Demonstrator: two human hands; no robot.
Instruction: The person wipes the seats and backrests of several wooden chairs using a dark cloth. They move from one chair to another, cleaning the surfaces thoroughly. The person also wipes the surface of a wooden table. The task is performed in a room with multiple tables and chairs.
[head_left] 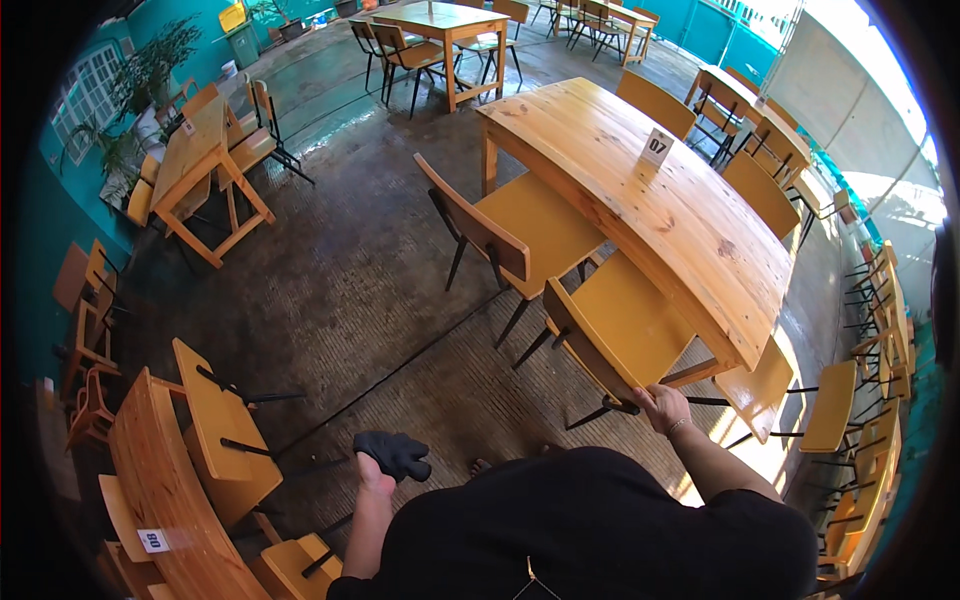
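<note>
Left of the two hands holds a dark cloth [395, 456]; right one grips a chair [635, 312] by its backrest.
Left hand [374, 478]: closed on the bunched cloth, fingers mostly hidden under it, held out over the floor [340, 260] left of the body; right hand [663, 410]: narrow, closed over the near end of the backrest, bracelet at wrist; chair has a yellow seat and dark legs, stands at the worktop's [690, 235] left long edge by the near corner, seat partly under; second chair [545, 220] beside it, farther along same edge; number card [656, 148] upright toward the worktop's far end; another table [165, 460] with yellow chairs at lower left.
</note>
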